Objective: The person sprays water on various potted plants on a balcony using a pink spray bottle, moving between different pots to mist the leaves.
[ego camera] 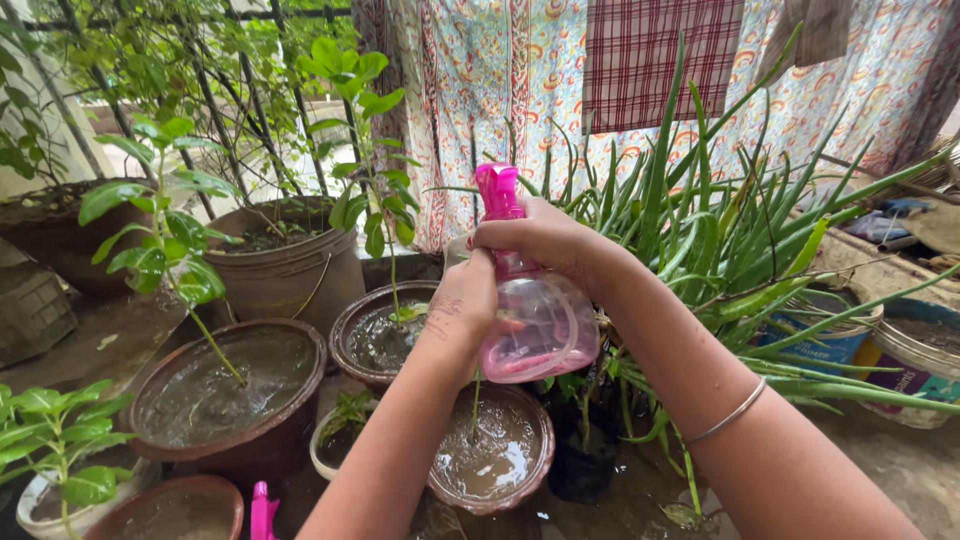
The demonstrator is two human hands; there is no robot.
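Observation:
I hold a pink see-through spray bottle [545, 325] in the air in front of me, above some flower pots. My left hand [462, 305] wraps around the bottle's body from the left. Its neck, just below the pink spray head [497, 190], is gripped by my right hand [545, 240]. A thin metal bangle [728, 415] sits on my right forearm. Directly under the bottle is a small brown pot [495, 455] full of muddy water with a thin stem in it.
Several clay pots with wet soil and young green plants stand left: a wide one [225, 395], a round one [378, 335], a tall one [285, 260]. A big aloe plant [720, 230] spreads right. Patterned cloths [640, 60] hang behind. Another pink object [262, 510] lies at bottom.

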